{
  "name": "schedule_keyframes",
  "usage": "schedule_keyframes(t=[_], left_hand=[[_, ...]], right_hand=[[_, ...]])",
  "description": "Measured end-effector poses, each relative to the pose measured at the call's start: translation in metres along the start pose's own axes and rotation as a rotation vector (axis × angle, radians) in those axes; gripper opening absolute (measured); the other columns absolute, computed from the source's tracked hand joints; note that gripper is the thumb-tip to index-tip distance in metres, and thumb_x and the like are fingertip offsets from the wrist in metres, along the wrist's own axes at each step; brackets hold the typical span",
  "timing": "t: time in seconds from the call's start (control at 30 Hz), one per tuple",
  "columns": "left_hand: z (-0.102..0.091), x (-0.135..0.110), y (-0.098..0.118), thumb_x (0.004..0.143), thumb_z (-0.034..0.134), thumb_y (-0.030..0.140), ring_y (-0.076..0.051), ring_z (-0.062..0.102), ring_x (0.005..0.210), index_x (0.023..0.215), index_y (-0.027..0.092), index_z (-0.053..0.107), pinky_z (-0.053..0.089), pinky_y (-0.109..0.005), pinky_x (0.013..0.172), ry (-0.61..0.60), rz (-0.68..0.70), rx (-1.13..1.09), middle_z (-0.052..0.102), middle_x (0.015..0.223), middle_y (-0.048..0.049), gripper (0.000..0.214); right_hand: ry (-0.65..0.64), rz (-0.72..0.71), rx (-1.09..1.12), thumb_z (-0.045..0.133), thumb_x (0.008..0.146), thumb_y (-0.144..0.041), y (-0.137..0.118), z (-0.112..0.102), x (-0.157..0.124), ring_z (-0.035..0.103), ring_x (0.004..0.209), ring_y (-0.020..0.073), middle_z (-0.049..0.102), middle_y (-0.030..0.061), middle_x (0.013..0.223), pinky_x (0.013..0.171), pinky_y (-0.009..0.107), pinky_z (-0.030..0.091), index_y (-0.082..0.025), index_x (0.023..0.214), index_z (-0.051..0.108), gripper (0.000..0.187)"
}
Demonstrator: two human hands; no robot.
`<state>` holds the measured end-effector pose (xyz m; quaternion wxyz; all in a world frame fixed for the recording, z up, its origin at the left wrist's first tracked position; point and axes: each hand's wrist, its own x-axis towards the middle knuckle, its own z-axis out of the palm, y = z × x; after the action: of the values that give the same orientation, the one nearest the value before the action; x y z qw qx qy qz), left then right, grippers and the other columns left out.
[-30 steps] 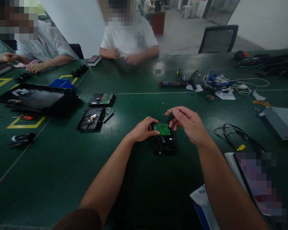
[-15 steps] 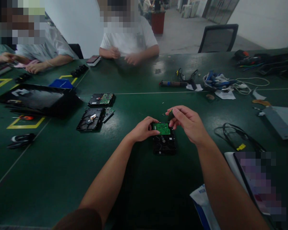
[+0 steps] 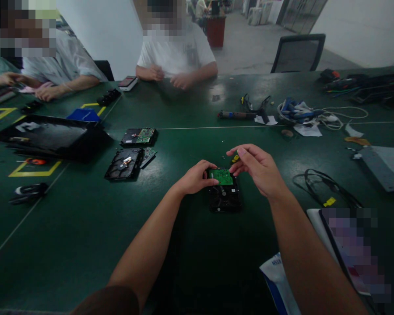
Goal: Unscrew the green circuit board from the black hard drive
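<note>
A black hard drive point(image 3: 224, 197) lies on the green table point(image 3: 85, 227) in front of me, with a green circuit board point(image 3: 220, 176) on its far half. My left hand point(image 3: 195, 177) is curled round the drive's far left corner, fingertips on the board's edge. My right hand point(image 3: 256, 169) hovers over the drive's far right corner, fingers pinched on a small tool with a yellow part point(image 3: 236, 158). The tool's tip is hidden by my fingers.
Two more opened drives point(image 3: 124, 163) point(image 3: 139, 136) lie to the left, beside a dark laptop point(image 3: 49, 138). Cables point(image 3: 325, 186), a soldering iron point(image 3: 238, 115) and a wire bundle point(image 3: 298, 110) sit to the right and beyond. Two people sit across the table.
My right hand has turned slightly and lowered a little, so the yellow part of the tool now shows between my fingers. My left hand and the drive have stayed put.
</note>
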<state>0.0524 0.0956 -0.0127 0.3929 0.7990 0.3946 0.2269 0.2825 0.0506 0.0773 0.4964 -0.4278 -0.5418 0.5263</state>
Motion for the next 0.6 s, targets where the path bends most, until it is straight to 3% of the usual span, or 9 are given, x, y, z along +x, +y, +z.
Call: schedule_keyframes(t=[0.1, 0.3, 0.47, 0.6], left_hand=[[0.0001, 0.0, 0.0006, 0.083, 0.078, 0.041, -0.015, 0.058, 0.078, 0.129, 0.023, 0.061, 0.051, -0.034, 0.073, -0.001, 0.008, -0.002, 0.058, 0.114, -0.0066, 0.052], [0.0005, -0.0004, 0.0019, 0.083, 0.077, 0.041, -0.016, 0.059, 0.08, 0.128, 0.023, 0.061, 0.052, -0.033, 0.073, 0.004, 0.004, -0.021, 0.058, 0.118, -0.0075, 0.05], [-0.0001, -0.0005, 0.0023, 0.083, 0.078, 0.041, -0.016, 0.059, 0.08, 0.128, 0.023, 0.062, 0.052, -0.034, 0.074, 0.0, 0.0, -0.004, 0.058, 0.116, -0.0074, 0.051], [-0.0006, -0.0005, 0.0038, 0.083, 0.077, 0.041, -0.016, 0.058, 0.079, 0.128, 0.023, 0.061, 0.052, -0.034, 0.073, 0.002, 0.002, -0.005, 0.058, 0.115, -0.0074, 0.051]], right_hand=[[-0.027, 0.026, 0.042, 0.06, 0.097, -0.05, 0.0004, -0.001, 0.0001, 0.069, 0.07, 0.0124, 0.069, 0.0051, 0.111, 0.058, 0.028, 0.055, -0.024, 0.105, 0.068, 0.028], [0.005, -0.012, -0.117, 0.064, 0.095, -0.052, -0.0001, -0.0028, 0.0007, 0.059, 0.061, 0.0112, 0.06, -0.0023, 0.07, 0.053, 0.025, 0.048, -0.025, 0.11, 0.07, 0.031], [0.031, -0.003, -0.059, 0.07, 0.092, -0.048, -0.0023, 0.0006, -0.0006, 0.066, 0.064, 0.0111, 0.07, 0.0033, 0.095, 0.048, 0.024, 0.047, -0.022, 0.101, 0.067, 0.028], [0.023, 0.022, 0.045, 0.066, 0.095, -0.048, -0.0023, 0.0026, -0.0009, 0.07, 0.067, 0.0124, 0.071, 0.0056, 0.108, 0.053, 0.026, 0.053, -0.021, 0.101, 0.064, 0.028]])
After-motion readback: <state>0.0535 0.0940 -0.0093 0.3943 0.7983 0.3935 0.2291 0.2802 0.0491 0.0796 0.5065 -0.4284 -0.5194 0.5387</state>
